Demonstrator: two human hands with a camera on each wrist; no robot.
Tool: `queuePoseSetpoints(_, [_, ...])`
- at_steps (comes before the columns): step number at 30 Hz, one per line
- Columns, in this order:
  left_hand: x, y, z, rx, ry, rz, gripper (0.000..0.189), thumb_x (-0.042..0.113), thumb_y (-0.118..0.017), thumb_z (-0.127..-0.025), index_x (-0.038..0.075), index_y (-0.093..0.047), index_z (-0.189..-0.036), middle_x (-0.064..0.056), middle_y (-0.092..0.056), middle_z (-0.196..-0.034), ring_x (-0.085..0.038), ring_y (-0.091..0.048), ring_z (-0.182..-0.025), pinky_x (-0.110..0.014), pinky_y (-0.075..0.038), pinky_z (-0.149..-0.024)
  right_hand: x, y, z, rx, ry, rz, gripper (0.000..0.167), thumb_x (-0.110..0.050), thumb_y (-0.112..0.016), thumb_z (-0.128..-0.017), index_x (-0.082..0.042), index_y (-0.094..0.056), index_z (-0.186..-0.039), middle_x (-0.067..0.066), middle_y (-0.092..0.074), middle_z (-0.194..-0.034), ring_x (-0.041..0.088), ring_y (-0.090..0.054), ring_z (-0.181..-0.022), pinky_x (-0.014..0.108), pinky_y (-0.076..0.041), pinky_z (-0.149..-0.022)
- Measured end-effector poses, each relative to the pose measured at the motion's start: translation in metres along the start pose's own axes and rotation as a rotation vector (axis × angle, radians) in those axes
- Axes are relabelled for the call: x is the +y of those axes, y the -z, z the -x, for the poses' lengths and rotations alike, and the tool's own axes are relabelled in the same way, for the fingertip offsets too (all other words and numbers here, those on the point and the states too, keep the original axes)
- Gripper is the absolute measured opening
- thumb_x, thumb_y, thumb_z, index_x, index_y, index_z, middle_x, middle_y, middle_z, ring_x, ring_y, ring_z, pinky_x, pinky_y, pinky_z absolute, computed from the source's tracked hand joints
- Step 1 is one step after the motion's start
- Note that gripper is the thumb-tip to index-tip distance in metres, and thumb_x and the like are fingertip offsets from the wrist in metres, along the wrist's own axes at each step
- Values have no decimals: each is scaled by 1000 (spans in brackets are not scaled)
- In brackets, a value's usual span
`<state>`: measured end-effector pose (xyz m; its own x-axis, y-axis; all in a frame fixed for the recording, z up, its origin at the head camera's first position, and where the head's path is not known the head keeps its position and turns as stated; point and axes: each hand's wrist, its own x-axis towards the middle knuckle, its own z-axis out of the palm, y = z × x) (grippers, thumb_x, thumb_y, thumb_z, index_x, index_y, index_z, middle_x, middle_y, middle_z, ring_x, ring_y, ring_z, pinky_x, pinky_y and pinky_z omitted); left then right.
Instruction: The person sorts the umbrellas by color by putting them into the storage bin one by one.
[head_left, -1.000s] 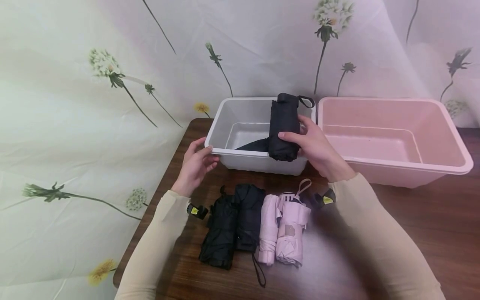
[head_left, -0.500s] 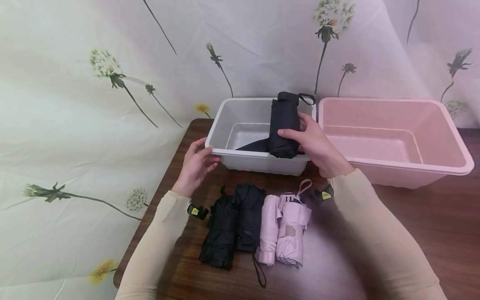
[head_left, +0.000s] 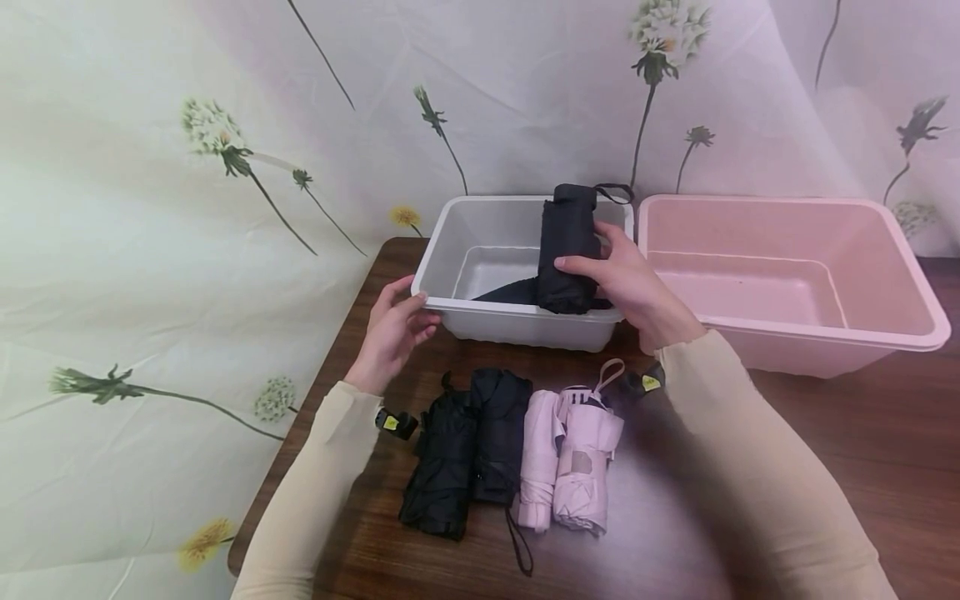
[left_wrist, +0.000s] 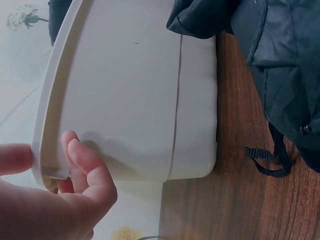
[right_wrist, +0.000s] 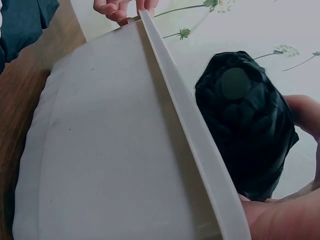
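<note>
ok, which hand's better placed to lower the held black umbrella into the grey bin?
Right, likely: the right hand grips the black umbrella over the right part of the grey bin; the left hand holds the bin's near-left corner.

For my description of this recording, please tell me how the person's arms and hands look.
The left sleeve and right sleeve are long, plain and beige. A black device with a yellow patch sits near each wrist. The hands wear no gloves.

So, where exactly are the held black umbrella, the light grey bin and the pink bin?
Held black umbrella point(head_left: 567, 240): head view, middle of its side.
Light grey bin point(head_left: 517, 327): head view, near outer wall.
Pink bin point(head_left: 787, 354): head view, near outer wall.
</note>
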<state>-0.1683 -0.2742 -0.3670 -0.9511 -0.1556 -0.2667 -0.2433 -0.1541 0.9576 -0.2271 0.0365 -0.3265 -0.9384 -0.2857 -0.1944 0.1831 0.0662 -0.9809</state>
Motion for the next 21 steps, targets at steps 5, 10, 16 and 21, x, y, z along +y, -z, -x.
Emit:
queuePoseSetpoints(5, [0, 0, 0, -1, -2, -9, 46, 19, -55, -99, 22, -35, -140, -5, -50, -120, -13, -63, -75, -26, -52, -72, -1, 0, -2, -4, -11, -1, 90, -18, -69, -88, -13, -10, -155, 17, -41, -140, 24, -55, -115, 41, -48, -98])
queuePoseSetpoints(10, [-1, 1, 0, -3, -2, -10, 47, 19, -55, -99, 21, -35, -141, -7, -49, -124, -13, -63, -76, -26, -52, -73, -2, 0, -3, -11, -24, -17, 92, -18, -69, -88, -13, -7, -155, 18, -38, -145, 26, -51, -121, 45, -45, -102])
queuePoseSetpoints(16, [-1, 1, 0, -4, -4, -13, 47, 20, -55, -99, 22, -35, -141, -6, -48, -124, -13, -63, -76, -27, -51, -74, -3, 1, -4, -18, -18, -25, 94, -20, -71, -87, -16, -6, -155, 17, -38, -147, 26, -50, -121, 40, -47, -94])
queuePoseSetpoints(21, [-1, 0, 0, -6, -2, -13, 46, 19, -54, -99, 22, -35, -141, -5, -50, -119, -12, -63, -74, -28, -51, -73, -2, 4, -6, -22, -16, -11, 94, -18, -71, -86, -18, -7, -155, 16, -30, -153, 26, -42, -131, 43, -47, -97])
